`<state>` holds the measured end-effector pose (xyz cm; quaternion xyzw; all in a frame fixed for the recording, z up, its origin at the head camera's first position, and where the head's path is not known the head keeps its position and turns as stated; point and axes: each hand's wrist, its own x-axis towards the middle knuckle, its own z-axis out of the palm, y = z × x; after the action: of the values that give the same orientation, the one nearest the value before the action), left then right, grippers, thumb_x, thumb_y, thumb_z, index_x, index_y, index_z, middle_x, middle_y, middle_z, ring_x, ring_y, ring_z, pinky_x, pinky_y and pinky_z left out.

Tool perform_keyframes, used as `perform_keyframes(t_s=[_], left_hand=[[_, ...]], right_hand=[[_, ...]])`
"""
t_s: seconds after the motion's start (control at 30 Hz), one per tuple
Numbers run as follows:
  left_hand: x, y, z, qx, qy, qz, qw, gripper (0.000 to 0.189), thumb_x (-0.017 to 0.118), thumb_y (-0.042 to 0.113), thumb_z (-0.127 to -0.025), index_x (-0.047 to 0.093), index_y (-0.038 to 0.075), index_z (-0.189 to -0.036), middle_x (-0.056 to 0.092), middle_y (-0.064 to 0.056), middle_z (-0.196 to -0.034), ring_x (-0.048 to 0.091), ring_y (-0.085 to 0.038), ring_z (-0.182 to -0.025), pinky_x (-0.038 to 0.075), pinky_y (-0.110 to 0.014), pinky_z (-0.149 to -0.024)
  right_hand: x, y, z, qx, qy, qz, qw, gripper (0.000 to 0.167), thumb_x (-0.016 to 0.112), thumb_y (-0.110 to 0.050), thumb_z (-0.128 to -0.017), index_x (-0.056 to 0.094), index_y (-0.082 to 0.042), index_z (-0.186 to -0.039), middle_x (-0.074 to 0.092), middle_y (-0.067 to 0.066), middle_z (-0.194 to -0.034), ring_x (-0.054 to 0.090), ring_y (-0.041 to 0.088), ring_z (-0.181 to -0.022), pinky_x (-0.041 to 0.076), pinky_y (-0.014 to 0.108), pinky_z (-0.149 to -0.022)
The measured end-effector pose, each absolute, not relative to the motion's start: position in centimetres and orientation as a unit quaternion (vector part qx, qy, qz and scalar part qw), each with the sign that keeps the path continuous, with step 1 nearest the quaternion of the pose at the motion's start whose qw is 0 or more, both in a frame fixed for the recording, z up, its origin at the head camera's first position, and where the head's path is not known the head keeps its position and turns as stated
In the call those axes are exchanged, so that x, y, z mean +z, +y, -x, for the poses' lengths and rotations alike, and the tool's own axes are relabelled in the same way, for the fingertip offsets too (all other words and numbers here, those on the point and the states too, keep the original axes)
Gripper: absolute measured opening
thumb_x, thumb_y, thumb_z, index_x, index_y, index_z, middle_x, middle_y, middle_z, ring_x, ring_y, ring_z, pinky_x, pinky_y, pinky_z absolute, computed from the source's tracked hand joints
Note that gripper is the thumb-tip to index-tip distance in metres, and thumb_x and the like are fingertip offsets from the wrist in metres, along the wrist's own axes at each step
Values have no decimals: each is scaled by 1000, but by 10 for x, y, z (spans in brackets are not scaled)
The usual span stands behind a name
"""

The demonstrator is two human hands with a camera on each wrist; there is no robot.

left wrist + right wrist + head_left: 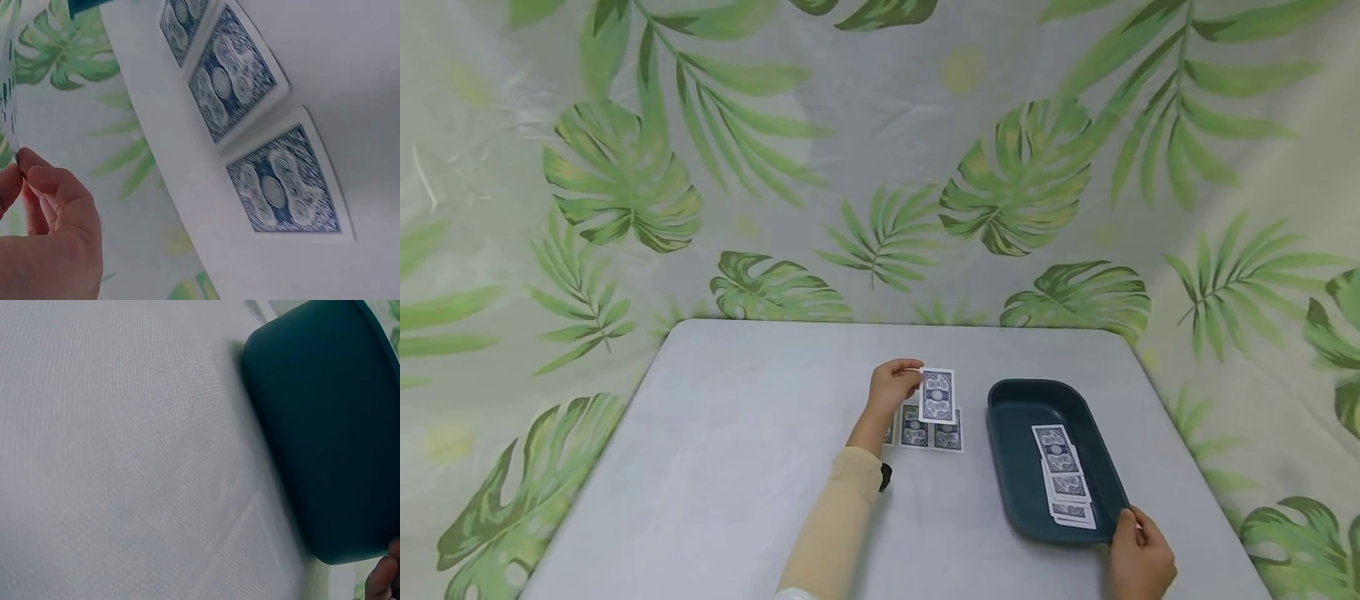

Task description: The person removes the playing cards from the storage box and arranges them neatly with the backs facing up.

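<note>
My left hand (pixel 893 387) pinches a playing card (pixel 937 396) by its edge, raised over the table with its blue patterned back toward the head camera. In the left wrist view the same card (pixel 9 94) is seen nearly edge-on above the fingertips. Below it, several face-down cards (pixel 914 427) lie in a row, partly hidden by the hand and the held card. My right hand (pixel 1141 557) grips the near right corner of a dark teal tray (pixel 1017 500). Inside the tray, several overlapping cards (pixel 1058 452) lie face down.
A white cloth covers the table (pixel 737 433). Behind it hangs a pale curtain (pixel 880 150) printed with green leaves. The tray's raised walls stand to the right of the card row.
</note>
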<state>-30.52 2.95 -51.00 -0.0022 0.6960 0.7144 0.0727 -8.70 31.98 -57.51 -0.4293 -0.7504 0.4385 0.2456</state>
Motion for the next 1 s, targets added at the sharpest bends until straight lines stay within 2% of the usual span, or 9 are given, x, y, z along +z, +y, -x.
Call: perform_keyframes(t_s=[0.37,0.53,0.83,1.0], left_hand=[[-528,-9,312,704,707,45,47,23,64,3,-88,72,-1,-108,68,-7,-89,57,-11,-72,51,-30,-70],[-537,-24,312,703,706,66,45,22,64,3,-88,73,0,-108,69,-6,-91,56,-10,-71,48,-24,-65],[-550,-55,312,705,699,122,22,23,64,0,-89,72,-2,-111,70,-14,-102,56,-7,-70,47,-22,-63],[-559,-70,312,689,713,132,2,23,64,-1,-89,72,-4,-110,71,-16,-102,59,-9,-73,47,-20,-62]], right_hand=[[-576,322,89,440,-748,423,261,41,50,-24,-97,64,7,-121,38,-28,-51,40,-7,-41,36,14,-41],[-576,321,88,447,-747,419,257,42,49,-24,-98,62,7,-123,37,-31,-49,40,-8,-40,36,12,-41],[-576,316,88,442,-748,426,255,41,48,-24,-98,63,6,-122,36,-32,-50,40,-8,-41,35,13,-41],[-576,315,88,440,-748,425,257,41,49,-25,-97,64,5,-121,37,-30,-50,40,-8,-41,35,13,-41]])
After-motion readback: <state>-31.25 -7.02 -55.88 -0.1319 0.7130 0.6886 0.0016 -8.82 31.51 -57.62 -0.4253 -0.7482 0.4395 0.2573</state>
